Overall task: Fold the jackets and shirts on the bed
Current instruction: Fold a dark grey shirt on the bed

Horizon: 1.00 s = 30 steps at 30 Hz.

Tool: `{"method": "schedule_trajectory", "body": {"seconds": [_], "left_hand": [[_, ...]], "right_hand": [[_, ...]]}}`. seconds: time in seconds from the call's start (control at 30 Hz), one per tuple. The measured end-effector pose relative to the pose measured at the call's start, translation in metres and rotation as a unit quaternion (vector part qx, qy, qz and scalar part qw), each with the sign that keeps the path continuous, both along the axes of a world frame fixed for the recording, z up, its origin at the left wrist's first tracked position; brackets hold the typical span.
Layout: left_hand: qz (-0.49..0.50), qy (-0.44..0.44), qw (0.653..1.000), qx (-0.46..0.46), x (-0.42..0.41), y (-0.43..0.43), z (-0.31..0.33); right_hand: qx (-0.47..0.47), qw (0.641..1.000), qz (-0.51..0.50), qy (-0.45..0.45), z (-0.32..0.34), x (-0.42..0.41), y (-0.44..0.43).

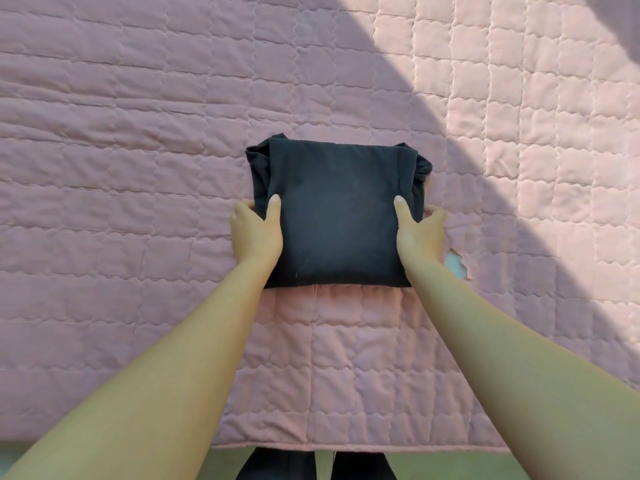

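Shirt (334, 213), dark and folded square, lies mid-quilt (138, 133). Left hand (254, 232) and right hand (420, 233) clamp its side edges, thumbs on top (fingers tucked under). Lifting evenly should keep the layers from slipping.

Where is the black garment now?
Head view: the black garment lies centred on the pink quilt, its sides gripped by the left hand and right hand.

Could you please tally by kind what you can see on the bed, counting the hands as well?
Folded dark garment: 1
Hands: 2, the left hand and the right hand, each gripping a side of it
Pink quilt: 1
Total: 4
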<state>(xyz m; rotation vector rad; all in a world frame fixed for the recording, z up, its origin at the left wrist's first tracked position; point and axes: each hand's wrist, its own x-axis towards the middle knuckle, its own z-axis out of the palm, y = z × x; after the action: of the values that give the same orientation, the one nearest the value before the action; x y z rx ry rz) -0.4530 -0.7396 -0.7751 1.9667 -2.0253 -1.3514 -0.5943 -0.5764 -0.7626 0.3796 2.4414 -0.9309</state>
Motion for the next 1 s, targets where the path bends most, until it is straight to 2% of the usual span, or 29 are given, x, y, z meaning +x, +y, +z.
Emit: {"method": "schedule_trajectory", "body": {"seconds": [0.1, 0.23, 0.4, 0.47, 0.73, 0.87, 1.0], "left_hand": [[-0.057, -0.013, 0.998, 0.018, 0.002, 0.000, 0.001], [-0.095, -0.011, 0.994, -0.044, 0.002, 0.004, 0.016], [-0.057, -0.002, 0.993, -0.102, 0.042, 0.022, 0.046], [-0.057, 0.004, 0.992, -0.111, 0.057, 0.032, 0.050], [0.093, -0.012, 0.983, -0.156, 0.190, 0.061, 0.086], [0.189, 0.004, 0.966, -0.174, 0.274, 0.080, 0.104], [0.275, -0.020, 0.942, -0.189, 0.342, 0.097, 0.116]], "right_hand": [[-0.014, 0.997, 0.075, -0.014, 0.000, 0.004, 0.002], [0.001, 0.981, 0.188, 0.047, 0.011, 0.009, 0.003], [-0.025, 0.967, 0.234, 0.101, 0.035, 0.037, 0.004], [-0.052, 0.968, 0.223, 0.105, 0.041, 0.047, 0.007], [-0.128, 0.927, 0.339, 0.091, 0.074, 0.148, -0.016], [-0.155, 0.882, 0.436, 0.087, 0.091, 0.214, -0.040], [-0.162, 0.847, 0.502, 0.062, 0.102, 0.277, -0.059]]}}
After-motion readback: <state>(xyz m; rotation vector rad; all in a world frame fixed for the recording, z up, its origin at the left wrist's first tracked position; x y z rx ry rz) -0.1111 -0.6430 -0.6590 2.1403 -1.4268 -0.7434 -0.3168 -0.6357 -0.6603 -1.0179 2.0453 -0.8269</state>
